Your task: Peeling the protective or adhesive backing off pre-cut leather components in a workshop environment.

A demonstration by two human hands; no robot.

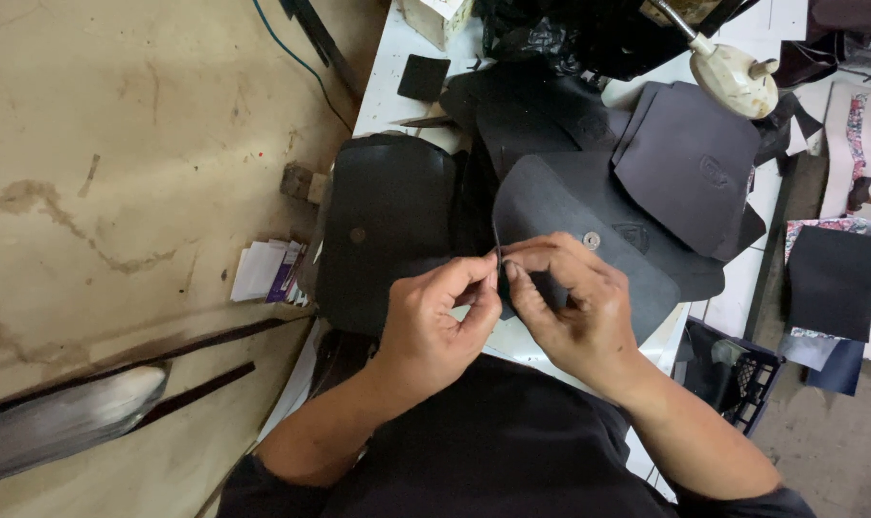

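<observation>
While the left hand (435,321) and right hand (575,307) each pinch the dark leather flap (560,216) near the counter's (383,58) front edge (snap stud (591,240) showing), both grips should stay close together, keeping that edge taut.

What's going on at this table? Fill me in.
A person is working a dark leather flap at a white table. Left hand and right hand meet at its edge, fingertips pinching it. A metal snap sits on the flap. More cut leather pieces are stacked behind.
</observation>
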